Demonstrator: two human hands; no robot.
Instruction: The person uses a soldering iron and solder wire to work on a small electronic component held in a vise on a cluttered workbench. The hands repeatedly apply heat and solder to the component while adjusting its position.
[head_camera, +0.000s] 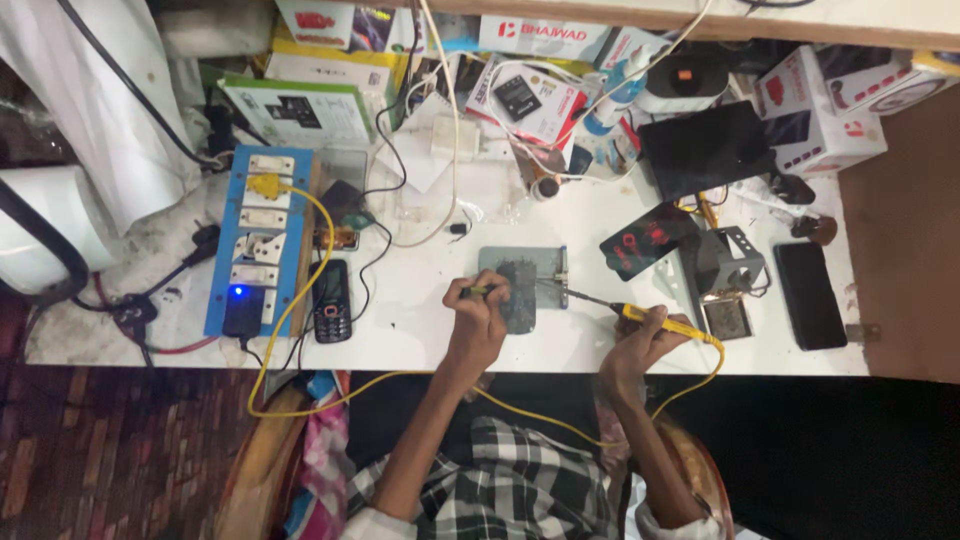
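Checked sleeves of the person showed at the bottom edge, nearest the camera, both forearms reaching up onto the white workbench (430, 330). On it lay a grey metal plate (525, 280), central, with a blue power strip (255, 240) well to the left and a small keypad phone (332, 301) just beside that. Right hand (640, 345) was closed around a yellow soldering iron (655, 321), its tip over the plate. Left hand (478, 320) pinched a thin tool (482, 291) at the plate's left edge
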